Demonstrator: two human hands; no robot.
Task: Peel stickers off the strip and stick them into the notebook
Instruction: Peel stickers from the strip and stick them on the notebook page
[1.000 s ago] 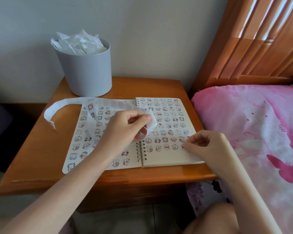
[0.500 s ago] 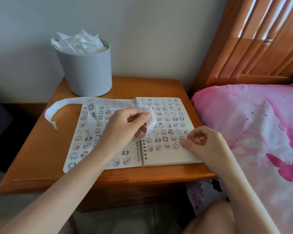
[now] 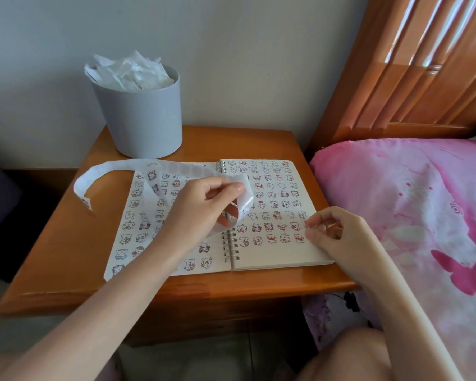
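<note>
Nearly there: filled most of notebook point(image 3: 272, 261), leaving bottom of right page bare; gripping strip point(image 3: 113, 167) in left hand point(image 3: 201, 213), pinching sticker point(image 3: 307, 223) in right hand point(image 3: 333, 235).

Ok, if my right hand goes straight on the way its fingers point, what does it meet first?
Probably the right page of the open spiral-bound notebook, at the small bear stickers just left of the right hand. Whether the fingertips touch the paper now is unclear.
</note>
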